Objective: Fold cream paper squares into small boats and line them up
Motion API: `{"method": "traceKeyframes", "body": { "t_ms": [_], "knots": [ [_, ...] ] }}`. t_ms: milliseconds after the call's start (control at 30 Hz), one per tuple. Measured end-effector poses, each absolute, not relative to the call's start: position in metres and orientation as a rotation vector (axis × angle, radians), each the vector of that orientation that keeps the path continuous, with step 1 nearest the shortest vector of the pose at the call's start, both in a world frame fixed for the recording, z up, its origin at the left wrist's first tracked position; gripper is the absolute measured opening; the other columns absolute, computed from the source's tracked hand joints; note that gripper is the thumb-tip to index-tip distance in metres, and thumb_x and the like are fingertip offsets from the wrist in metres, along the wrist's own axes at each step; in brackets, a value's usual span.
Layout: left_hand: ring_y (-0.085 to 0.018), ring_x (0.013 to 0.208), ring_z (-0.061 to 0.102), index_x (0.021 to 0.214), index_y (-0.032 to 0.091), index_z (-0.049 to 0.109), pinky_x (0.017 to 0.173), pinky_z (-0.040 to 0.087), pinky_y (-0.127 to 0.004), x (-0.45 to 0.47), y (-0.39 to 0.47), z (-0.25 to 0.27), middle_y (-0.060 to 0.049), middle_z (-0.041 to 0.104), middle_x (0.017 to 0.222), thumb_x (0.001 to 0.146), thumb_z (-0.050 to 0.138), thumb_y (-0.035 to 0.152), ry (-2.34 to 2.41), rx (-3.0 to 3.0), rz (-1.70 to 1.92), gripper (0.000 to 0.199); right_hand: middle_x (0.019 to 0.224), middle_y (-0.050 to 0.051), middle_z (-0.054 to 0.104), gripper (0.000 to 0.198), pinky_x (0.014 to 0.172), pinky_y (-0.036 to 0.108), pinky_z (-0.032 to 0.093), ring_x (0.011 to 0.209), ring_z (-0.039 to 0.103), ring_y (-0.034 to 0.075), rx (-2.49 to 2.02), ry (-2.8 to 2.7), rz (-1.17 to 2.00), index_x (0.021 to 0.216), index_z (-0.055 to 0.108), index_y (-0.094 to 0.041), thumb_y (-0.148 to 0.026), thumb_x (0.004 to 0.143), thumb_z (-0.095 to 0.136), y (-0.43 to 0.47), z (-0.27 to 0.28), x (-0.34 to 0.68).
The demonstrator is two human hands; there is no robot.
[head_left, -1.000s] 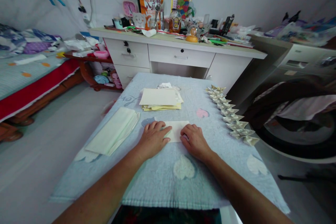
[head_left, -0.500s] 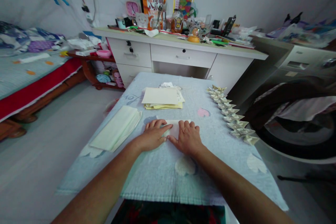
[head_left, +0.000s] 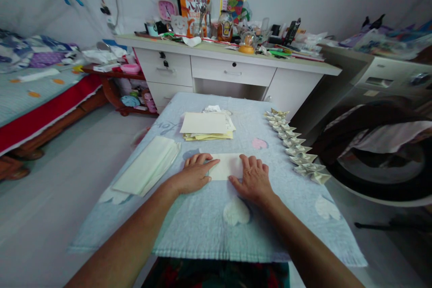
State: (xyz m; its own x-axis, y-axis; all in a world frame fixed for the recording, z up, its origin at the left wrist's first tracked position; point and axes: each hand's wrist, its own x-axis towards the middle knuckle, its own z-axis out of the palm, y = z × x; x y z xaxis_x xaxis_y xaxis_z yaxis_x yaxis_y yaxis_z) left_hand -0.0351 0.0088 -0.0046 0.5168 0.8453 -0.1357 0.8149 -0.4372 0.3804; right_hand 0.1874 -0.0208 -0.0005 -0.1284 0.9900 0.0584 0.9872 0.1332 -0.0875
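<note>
A small cream sheet of paper (head_left: 225,167) lies flat on the cloth-covered table between my hands. My left hand (head_left: 195,173) rests on its left end, fingers stretched out and the index finger lying across the paper. At the right edge, my right hand (head_left: 254,175) presses down with fingers spread and the thumb near the lower right corner. Beyond them sits a stack of cream and yellow paper (head_left: 204,123). To the left lies a pile of larger pale folded sheets (head_left: 146,164). A row of folded paper pieces (head_left: 297,146) runs along the table's right side.
The table wears a light blue cloth (head_left: 199,229) with heart patterns. Behind it stands a white desk (head_left: 232,72) crowded with jars, a clock and packets. A washing machine (head_left: 378,99) with its door open is on the right, a bed (head_left: 40,94) on the left.
My right hand has slid to the right along the paper, away from my left hand, so more of the sheet shows. My left hand stays on the left end.
</note>
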Motion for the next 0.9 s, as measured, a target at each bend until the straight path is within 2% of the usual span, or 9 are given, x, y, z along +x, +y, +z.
{"method": "traceKeyframes", "body": {
  "t_ms": [267,400,533,600,667,767,900],
  "knots": [
    [-0.026,0.13,0.029,0.14,0.035,0.035,0.106,0.025,-0.044,-0.036,0.009,-0.003,-0.004,0.037,0.14,0.078,0.049,0.024,1.362,2.352,0.073,0.064,0.121,0.015,0.047,0.071,0.085,0.042,0.03,0.103,0.044,0.031,-2.059,-2.175,0.06,0.138,0.034,-0.019,-0.056,0.08,0.054,-0.028,-0.008,0.226],
    [-0.027,0.13,0.03,0.141,0.035,0.034,0.106,0.026,-0.044,-0.038,0.009,-0.005,-0.004,0.038,0.139,0.079,0.048,0.024,1.349,2.373,0.094,0.064,0.126,0.016,0.045,0.072,0.086,0.042,0.03,0.105,0.043,0.031,-2.077,-2.151,0.085,0.142,0.029,-0.02,-0.048,0.081,0.055,-0.028,-0.011,0.235],
    [-0.027,0.129,0.03,0.141,0.036,0.035,0.105,0.027,-0.044,-0.039,0.009,-0.005,-0.004,0.038,0.139,0.08,0.049,0.025,1.343,2.359,0.103,0.063,0.128,0.016,0.045,0.08,0.087,0.041,0.031,0.107,0.043,0.031,-2.083,-2.156,0.178,0.145,0.025,-0.019,-0.037,0.075,0.06,-0.021,-0.004,0.242],
    [-0.027,0.129,0.03,0.14,0.036,0.036,0.105,0.027,-0.043,-0.039,0.009,-0.005,-0.004,0.039,0.139,0.08,0.048,0.025,1.342,2.352,0.122,0.063,0.128,0.015,0.045,0.073,0.086,0.04,0.032,0.108,0.043,0.03,-2.051,-2.193,0.241,0.142,0.031,-0.02,-0.028,0.075,0.058,-0.015,0.004,0.242],
    [-0.026,0.13,0.03,0.139,0.038,0.038,0.105,0.027,-0.044,-0.038,0.008,-0.003,-0.004,0.04,0.138,0.08,0.048,0.023,1.339,2.347,0.136,0.061,0.124,0.014,0.049,0.054,0.086,0.038,0.033,0.107,0.044,0.028,-1.987,-2.25,0.294,0.133,0.043,-0.02,-0.023,0.08,0.051,-0.007,0.013,0.237],
    [-0.026,0.13,0.031,0.135,0.04,0.043,0.105,0.027,-0.044,-0.037,0.007,-0.001,-0.003,0.04,0.137,0.079,0.049,0.021,1.331,2.336,0.15,0.059,0.123,0.011,0.051,0.038,0.088,0.037,0.033,0.108,0.044,0.025,-1.842,-2.337,0.297,0.125,0.052,-0.022,-0.028,0.088,0.045,0.005,0.02,0.222],
    [-0.026,0.128,0.033,0.128,0.04,0.051,0.103,0.029,-0.043,-0.036,0.007,-0.002,-0.002,0.043,0.134,0.078,0.051,0.019,1.3,2.341,0.22,0.054,0.136,0.012,0.043,0.048,0.096,0.04,0.03,0.12,0.037,0.027,-1.703,-2.355,0.252,0.134,0.044,-0.02,-0.041,0.091,0.046,0.018,0.01,0.203]
  ]
}}
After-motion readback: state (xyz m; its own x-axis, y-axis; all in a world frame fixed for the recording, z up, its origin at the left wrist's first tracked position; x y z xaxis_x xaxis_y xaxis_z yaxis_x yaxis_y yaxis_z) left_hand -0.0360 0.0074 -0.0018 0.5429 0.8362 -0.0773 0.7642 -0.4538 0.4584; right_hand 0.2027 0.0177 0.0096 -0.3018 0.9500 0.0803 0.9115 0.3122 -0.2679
